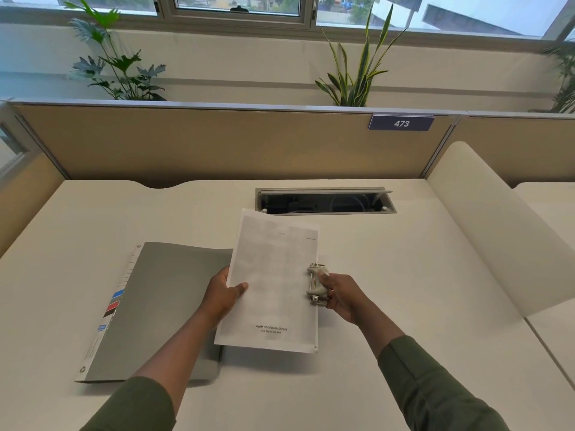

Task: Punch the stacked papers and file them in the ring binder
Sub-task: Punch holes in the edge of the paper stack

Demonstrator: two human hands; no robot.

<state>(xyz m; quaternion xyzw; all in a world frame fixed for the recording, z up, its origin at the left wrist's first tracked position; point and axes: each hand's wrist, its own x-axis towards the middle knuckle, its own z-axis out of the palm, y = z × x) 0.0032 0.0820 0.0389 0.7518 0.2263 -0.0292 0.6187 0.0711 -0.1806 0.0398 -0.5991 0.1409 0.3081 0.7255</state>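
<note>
The left hand (228, 293) pinches the stack of papers (273, 284) above the open ring binder (161, 306) on the surface (404, 275); the right hand (339, 295) grips the hole punch (317, 284) at their edge. A slipped stack would likely mean misaligned holes.

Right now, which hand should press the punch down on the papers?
The right hand: it already grips the punch sitting on the right edge of the papers. The left hand pinches their left edge, steadying them beside the ring binder.
</note>
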